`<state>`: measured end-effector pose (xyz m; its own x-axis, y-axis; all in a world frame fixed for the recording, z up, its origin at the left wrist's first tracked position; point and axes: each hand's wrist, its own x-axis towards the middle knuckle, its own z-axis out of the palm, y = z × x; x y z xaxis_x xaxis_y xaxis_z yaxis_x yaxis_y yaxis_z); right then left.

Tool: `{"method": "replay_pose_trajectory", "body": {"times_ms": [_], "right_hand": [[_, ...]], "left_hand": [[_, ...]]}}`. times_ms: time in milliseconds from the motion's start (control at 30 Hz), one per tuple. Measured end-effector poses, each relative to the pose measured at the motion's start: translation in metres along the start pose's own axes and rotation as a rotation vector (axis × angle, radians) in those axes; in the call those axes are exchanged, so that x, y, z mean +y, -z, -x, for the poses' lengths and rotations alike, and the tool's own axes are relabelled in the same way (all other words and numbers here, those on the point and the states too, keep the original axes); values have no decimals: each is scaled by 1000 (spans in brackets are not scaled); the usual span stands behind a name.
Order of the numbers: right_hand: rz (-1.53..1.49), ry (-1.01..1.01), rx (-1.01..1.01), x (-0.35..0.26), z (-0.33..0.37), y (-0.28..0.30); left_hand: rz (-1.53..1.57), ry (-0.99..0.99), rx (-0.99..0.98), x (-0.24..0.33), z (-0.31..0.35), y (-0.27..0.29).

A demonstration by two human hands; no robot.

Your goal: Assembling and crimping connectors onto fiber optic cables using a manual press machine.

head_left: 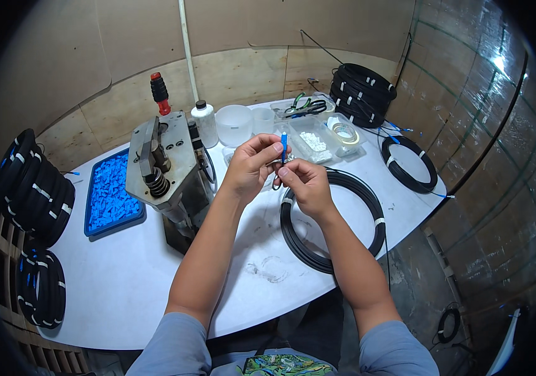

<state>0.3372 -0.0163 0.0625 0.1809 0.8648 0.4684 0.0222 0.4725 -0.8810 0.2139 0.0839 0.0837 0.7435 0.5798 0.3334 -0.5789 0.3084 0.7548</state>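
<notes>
Over the middle of the table, my two hands are raised and close together. My left hand (248, 168) pinches a small blue fibre-optic cable connector (285, 140) between thumb and fingertips, its tip pointing up. Just below it, my right hand (308, 187) is closed on the thin black cable (276, 182) that runs out of the connector. Part of this cable is hidden behind the fingers. A coil of black cable (379, 235) with white ties lies flat on the table under and beside my right forearm.
Left of my arms stands a metal hand press (177, 160); beyond it is a blue tray (115, 230) of blue connector parts. A white bottle (205, 125), a bowl (233, 125) and clear bins (308, 156) stand behind my hands. Stacked cable coils (362, 97) flank both sides.
</notes>
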Motion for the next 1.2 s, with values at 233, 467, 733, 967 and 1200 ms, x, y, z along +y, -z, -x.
{"method": "replay_pose_trajectory", "body": {"times_ms": [233,467,733,967,1200], "right_hand": [[21,-8,3,-2,0,-1],[-1,8,11,-2,0,0],[-46,-8,-4,0,0,0],[34,-10,-34,4,-1,5],[37,-37,-11,2,-1,4]], "left_hand": [[10,-63,79,-3,-2,-4],[4,-16,17,-1,0,-1],[34,-35,-14,-1,0,-3],[-8,-42,-36,-1,1,-5],[-7,-82,-21,-2,0,-3]]}}
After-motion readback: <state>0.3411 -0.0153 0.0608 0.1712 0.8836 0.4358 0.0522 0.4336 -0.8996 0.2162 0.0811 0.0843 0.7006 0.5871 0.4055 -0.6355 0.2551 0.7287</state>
